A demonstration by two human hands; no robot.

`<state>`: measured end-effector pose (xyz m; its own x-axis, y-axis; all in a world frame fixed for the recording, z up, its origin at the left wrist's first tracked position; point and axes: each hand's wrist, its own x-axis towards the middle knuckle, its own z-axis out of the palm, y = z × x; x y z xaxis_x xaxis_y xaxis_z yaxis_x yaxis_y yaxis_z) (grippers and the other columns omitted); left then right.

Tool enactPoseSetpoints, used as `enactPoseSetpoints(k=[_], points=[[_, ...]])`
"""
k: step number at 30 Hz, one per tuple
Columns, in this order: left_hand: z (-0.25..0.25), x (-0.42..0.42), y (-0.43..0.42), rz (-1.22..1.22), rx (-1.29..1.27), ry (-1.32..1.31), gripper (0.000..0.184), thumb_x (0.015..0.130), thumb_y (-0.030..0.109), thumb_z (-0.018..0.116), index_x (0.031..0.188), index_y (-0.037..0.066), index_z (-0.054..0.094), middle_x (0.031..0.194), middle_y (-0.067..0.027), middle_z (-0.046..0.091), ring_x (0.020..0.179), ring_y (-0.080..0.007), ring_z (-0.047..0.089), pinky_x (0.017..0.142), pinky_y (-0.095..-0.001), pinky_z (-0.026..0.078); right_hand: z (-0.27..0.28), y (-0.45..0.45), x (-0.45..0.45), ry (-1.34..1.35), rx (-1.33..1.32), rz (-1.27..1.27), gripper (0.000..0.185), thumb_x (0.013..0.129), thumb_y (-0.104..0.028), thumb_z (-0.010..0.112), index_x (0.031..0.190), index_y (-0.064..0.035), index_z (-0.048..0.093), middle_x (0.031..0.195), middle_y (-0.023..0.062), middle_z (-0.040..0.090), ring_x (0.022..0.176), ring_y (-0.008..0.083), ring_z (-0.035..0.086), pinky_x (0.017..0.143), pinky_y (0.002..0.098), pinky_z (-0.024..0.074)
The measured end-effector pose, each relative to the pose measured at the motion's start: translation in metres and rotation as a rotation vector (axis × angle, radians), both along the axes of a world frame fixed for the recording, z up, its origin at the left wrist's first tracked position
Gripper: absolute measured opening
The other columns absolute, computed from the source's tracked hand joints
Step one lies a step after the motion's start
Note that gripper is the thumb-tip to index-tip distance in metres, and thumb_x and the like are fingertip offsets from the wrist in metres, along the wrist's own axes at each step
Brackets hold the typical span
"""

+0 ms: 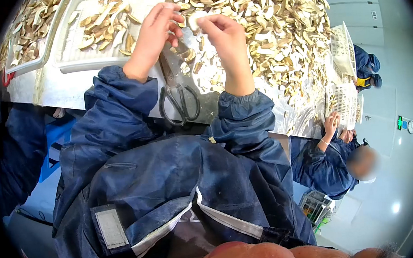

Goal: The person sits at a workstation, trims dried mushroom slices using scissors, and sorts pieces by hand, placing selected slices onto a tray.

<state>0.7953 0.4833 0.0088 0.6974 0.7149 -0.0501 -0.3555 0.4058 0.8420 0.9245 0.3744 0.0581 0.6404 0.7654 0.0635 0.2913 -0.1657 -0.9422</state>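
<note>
A wide heap of dried, sliced pieces (276,29), cream and brown, covers the metal table. At its near left edge my right hand (225,36) pinches a pale slice (193,22) between thumb and finger. My left hand (158,27) is just left of it, fingers curled but apart, with nothing visible in it. Left of that hand a white tray (65,55) holds a small pile of slices (106,24). Black-handled scissors (180,104) lie at the table's front edge below my hands, blades pointing away from me.
Another tray (38,60) of slices stands at the far left, near a red handle (7,77). White baskets (345,99) line the table's right side. A co-worker (325,165) works at the right; other people are farther back. A blue stool (55,144) stands below left.
</note>
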Motion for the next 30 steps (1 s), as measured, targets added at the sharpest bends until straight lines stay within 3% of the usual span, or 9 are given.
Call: enactPoseSetpoints(k=[2, 7, 10, 14, 16, 19, 22, 24, 30], points=[[0.002, -0.002, 0.004, -0.046, -0.125, -0.051, 0.044, 0.105, 0.04, 0.041, 0.122, 0.001, 0.054, 0.1, -0.0077, 0.059, 0.071, -0.0091, 0.054, 0.051, -0.0226, 0.041, 0.006, 0.015, -0.008, 0.056, 0.024, 0.125, 0.027, 0.085, -0.024, 0.074, 0.085, 0.003, 0.071, 0.071, 0.0065, 0.067, 0.065, 0.0082, 0.058, 0.06, 0.0248, 0.0456], [-0.012, -0.009, 0.022, -0.093, -0.255, -0.19, 0.037, 0.104, 0.032, 0.046, 0.122, 0.0, 0.055, 0.099, -0.0079, 0.058, 0.066, -0.0076, 0.047, 0.049, -0.0207, 0.036, -0.043, 0.047, -0.006, -0.837, -0.342, 0.031, 0.024, 0.081, -0.025, 0.069, 0.096, -0.0067, 0.072, 0.092, 0.0179, 0.07, 0.085, 0.0374, 0.068, 0.072, 0.0456, 0.054], [-0.009, -0.011, 0.023, -0.042, -0.207, -0.193, 0.029, 0.101, 0.023, 0.05, 0.118, 0.0, 0.057, 0.096, -0.007, 0.058, 0.062, -0.0063, 0.044, 0.047, -0.0193, 0.033, -0.051, 0.036, -0.012, -0.909, -0.447, 0.038, 0.026, 0.081, -0.027, 0.07, 0.099, -0.0087, 0.071, 0.094, 0.0162, 0.07, 0.085, 0.035, 0.068, 0.072, 0.0445, 0.0542], [-0.003, -0.01, 0.018, -0.02, -0.125, -0.133, 0.026, 0.1, 0.022, 0.052, 0.115, 0.001, 0.058, 0.094, -0.0069, 0.059, 0.059, -0.0054, 0.043, 0.044, -0.019, 0.031, -0.034, 0.009, -0.005, -0.474, -0.274, -0.043, 0.022, 0.082, -0.023, 0.071, 0.092, -0.0037, 0.074, 0.078, 0.016, 0.071, 0.067, 0.0293, 0.068, 0.062, 0.0381, 0.053], [0.002, -0.011, 0.013, -0.042, -0.094, -0.061, 0.031, 0.102, 0.027, 0.051, 0.117, 0.001, 0.057, 0.095, -0.0073, 0.059, 0.059, -0.0055, 0.043, 0.044, -0.0187, 0.031, -0.016, 0.003, 0.004, -0.127, -0.127, -0.121, 0.024, 0.086, -0.021, 0.071, 0.093, 0.0013, 0.075, 0.068, 0.0069, 0.069, 0.061, 0.0109, 0.061, 0.056, 0.0266, 0.0483], [0.01, -0.012, 0.003, -0.136, -0.193, -0.05, 0.04, 0.104, 0.037, 0.046, 0.122, 0.002, 0.054, 0.097, -0.0076, 0.06, 0.06, -0.0055, 0.044, 0.044, -0.018, 0.032, 0.021, 0.003, -0.008, 0.198, 0.035, 0.069, 0.025, 0.088, -0.022, 0.071, 0.098, 0.0003, 0.074, 0.072, 0.0068, 0.069, 0.059, 0.0119, 0.06, 0.054, 0.0277, 0.0474], [0.01, -0.014, 0.01, -0.27, -0.275, -0.112, 0.048, 0.104, 0.045, 0.042, 0.126, 0.002, 0.05, 0.098, -0.0076, 0.06, 0.06, -0.0054, 0.044, 0.044, -0.0173, 0.033, 0.001, 0.018, 0.0, -0.404, -0.132, -0.08, 0.025, 0.086, -0.024, 0.072, 0.097, -0.0021, 0.074, 0.077, 0.011, 0.07, 0.06, 0.0209, 0.065, 0.057, 0.0338, 0.05], [-0.007, -0.014, 0.02, -0.277, -0.256, -0.173, 0.037, 0.105, 0.034, 0.044, 0.123, 0.003, 0.053, 0.096, -0.006, 0.059, 0.061, -0.0048, 0.045, 0.043, -0.0166, 0.034, -0.034, 0.018, 0.012, -0.883, -0.335, -0.038, 0.016, 0.082, -0.021, 0.07, 0.087, -0.0059, 0.072, 0.084, 0.0145, 0.069, 0.074, 0.0329, 0.068, 0.066, 0.0432, 0.0531], [-0.002, -0.013, 0.017, -0.12, -0.19, -0.156, 0.023, 0.103, 0.019, 0.047, 0.118, 0.003, 0.057, 0.088, -0.003, 0.058, 0.06, -0.0049, 0.046, 0.043, -0.0162, 0.034, -0.042, -0.01, -0.008, -0.846, -0.295, -0.029, 0.014, 0.08, -0.02, 0.071, 0.088, -0.0081, 0.068, 0.088, 0.0118, 0.065, 0.074, 0.0322, 0.067, 0.065, 0.0437, 0.0526]])
